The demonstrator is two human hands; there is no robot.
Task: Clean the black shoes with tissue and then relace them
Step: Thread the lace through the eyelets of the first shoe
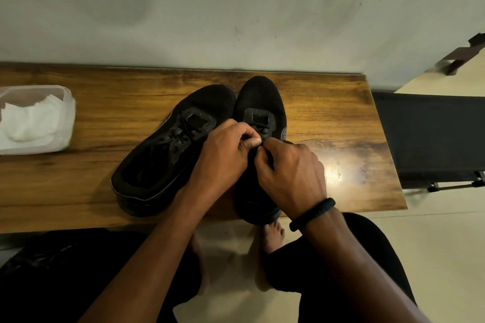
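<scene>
Both your left hand (225, 155) and right hand (291, 173) pinch the black lace (262, 127) of the right-hand black mesh shoe (259, 99). Its heel overhangs the brown wooden table's (336, 118) near edge, so a hard tug could drag it off.

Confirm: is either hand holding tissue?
No. The left hand and right hand both pinch at the lacing of one black shoe, while the tissue lies in its container far left.

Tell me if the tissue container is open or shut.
Open: the white container has no lid on, and crumpled tissue shows inside.
</scene>
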